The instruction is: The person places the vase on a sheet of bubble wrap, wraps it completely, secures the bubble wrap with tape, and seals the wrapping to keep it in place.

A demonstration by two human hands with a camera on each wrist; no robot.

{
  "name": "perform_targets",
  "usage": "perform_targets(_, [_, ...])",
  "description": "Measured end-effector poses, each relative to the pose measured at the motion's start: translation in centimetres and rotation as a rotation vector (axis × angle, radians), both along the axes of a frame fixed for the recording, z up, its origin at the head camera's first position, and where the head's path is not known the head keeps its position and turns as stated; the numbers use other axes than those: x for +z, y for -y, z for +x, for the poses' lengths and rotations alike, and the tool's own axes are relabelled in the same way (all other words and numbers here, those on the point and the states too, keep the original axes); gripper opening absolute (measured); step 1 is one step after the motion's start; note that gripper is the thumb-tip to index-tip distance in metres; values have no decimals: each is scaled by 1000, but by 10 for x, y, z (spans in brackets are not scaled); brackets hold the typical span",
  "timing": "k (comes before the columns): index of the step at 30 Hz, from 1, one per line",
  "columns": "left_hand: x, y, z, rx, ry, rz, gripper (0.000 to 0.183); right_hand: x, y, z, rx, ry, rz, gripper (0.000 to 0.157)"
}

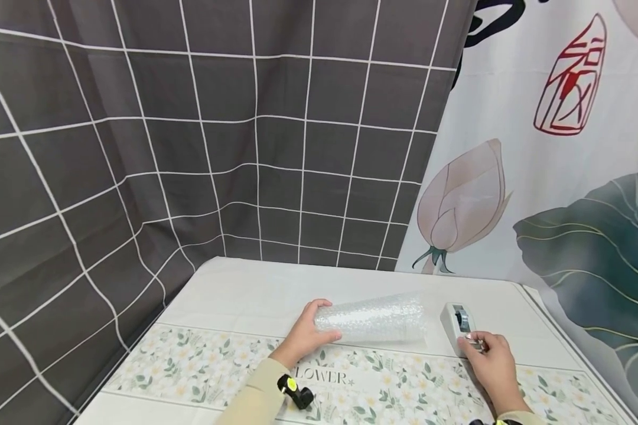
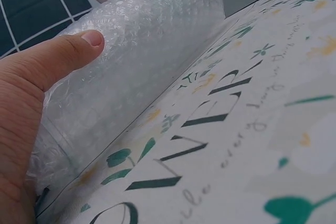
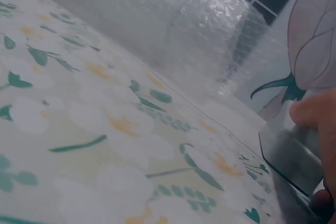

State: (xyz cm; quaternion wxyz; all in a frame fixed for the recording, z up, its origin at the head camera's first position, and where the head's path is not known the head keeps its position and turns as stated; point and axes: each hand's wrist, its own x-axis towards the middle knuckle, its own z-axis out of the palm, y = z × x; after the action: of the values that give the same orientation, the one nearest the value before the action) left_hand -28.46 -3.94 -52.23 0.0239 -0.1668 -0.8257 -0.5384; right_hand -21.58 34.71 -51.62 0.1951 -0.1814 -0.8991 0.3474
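A roll of clear bubble wrap (image 1: 374, 319) lies across the table, its left end gripped by my left hand (image 1: 308, 336). The thumb presses the near side of the roll, and the fingers reach over the far side, as the left wrist view shows of the thumb on the wrap (image 2: 142, 40). To the right of the roll stands a white tape dispenser (image 1: 451, 324) with a roll of tape (image 1: 462, 320) in it. My right hand (image 1: 491, 366) holds the near end of the dispenser between thumb and curled fingers; whether it also pinches the tape's end is unclear.
A white table cover (image 1: 244, 289) with a floral band (image 1: 207, 360) lies under everything. Behind it hang a dark gridded curtain (image 1: 276, 141) and a white cloth with a lotus bud (image 1: 462, 200). The table's right edge runs just beyond the dispenser.
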Motion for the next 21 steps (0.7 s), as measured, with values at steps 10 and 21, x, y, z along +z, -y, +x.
perform_targets(10, [4, 1, -1, -18, 5, 7, 71, -1, 7, -1, -77, -89, -81, 28])
perform_targets(21, [4, 3, -1, -20, 24, -4, 70, 5, 2, 2, -85, -90, -311, 34])
